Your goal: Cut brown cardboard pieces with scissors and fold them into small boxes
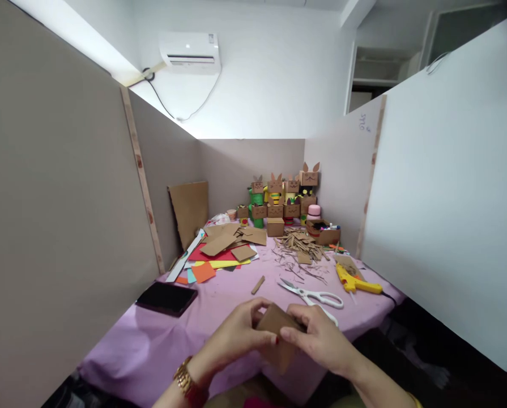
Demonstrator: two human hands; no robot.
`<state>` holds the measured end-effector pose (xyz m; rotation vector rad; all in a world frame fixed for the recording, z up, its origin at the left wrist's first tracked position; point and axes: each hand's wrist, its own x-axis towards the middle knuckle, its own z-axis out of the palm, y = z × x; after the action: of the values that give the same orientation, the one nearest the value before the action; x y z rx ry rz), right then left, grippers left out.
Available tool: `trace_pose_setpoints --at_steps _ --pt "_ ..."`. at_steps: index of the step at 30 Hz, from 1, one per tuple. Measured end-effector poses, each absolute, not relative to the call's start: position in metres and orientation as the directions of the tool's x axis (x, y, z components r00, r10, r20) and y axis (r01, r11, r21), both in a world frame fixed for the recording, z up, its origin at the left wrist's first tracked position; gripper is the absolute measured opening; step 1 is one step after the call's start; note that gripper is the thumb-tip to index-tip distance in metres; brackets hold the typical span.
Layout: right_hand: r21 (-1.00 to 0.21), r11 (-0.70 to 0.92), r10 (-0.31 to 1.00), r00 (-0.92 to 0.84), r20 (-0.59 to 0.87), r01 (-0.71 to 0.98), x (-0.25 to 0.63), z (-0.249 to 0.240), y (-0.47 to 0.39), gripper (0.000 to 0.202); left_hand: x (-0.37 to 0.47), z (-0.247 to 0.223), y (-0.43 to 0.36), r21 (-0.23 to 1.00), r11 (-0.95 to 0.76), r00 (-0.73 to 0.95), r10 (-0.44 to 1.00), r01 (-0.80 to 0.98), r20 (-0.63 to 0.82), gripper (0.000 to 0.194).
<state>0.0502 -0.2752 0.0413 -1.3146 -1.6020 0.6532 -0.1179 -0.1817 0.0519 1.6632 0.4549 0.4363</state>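
Note:
A small brown cardboard box [274,322] is held tilted above the near edge of the table, between both my hands. My left hand [247,328] grips its left side, the thumb lying across the near face. From the right, my right hand [315,334] clasps it with the thumb pressed on the same face; some of its fingers are hidden behind the cardboard. Just beyond my right hand lie white-handled scissors [310,293], their blades pointing away to the left. A short cardboard strip [258,284] rests on the cloth ahead of the box.
A yellow glue gun [355,280] with a cord lies at the right, a dark tablet [167,298] at the left. Cardboard sheets [219,241] and coloured paper are piled left of centre, cardboard scraps [299,243] right. Several cardboard animal figures [275,195] stand behind.

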Motion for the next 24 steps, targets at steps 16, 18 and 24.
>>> trace_pose_setpoints --at_steps 16,18,24 --pt "-0.926 0.364 0.896 0.309 0.318 -0.103 0.009 -0.001 -0.283 0.030 -0.087 0.026 -0.251 0.894 0.048 0.314 0.944 -0.445 0.105 0.047" --pt "-0.932 0.356 0.892 0.325 0.315 -0.074 0.008 -0.003 -0.287 0.032 -0.088 0.031 -0.255 0.897 0.065 0.279 0.958 -0.438 0.066 0.048" --pt "-0.940 0.337 0.896 0.323 0.305 -0.046 0.006 -0.006 -0.290 0.035 -0.094 0.032 -0.255 0.905 0.094 0.287 0.957 -0.414 0.032 0.048"
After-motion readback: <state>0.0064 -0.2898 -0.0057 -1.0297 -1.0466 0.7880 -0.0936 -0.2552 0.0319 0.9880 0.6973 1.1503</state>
